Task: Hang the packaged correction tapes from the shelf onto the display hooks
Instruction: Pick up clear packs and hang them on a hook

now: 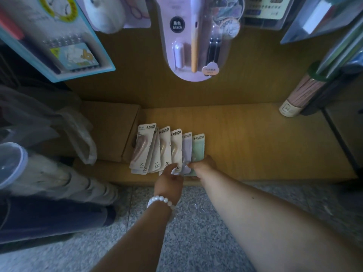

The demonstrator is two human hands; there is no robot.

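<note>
Several packaged correction tapes (165,150) lie fanned out on the low wooden shelf (255,142), overlapping from left to right. Most cards are beige; a lilac one (187,148) and a green one (198,147) lie at the right end. My left hand (170,180), with a white bead bracelet on the wrist, touches the bottom edge of a beige card with its fingertips. My right hand (203,165) grips the bottom of the green and lilac cards. No display hook shows bare; hanging goods cover the back panel above.
A flat cardboard box (110,130) lies left of the cards. Blister packs hang overhead: a lilac pen set (194,36) and a blue-framed notebook pack (59,36). A tube of pencils (300,95) hangs at right. Bags and rolls (49,183) crowd the left. Grey speckled floor (196,222) below.
</note>
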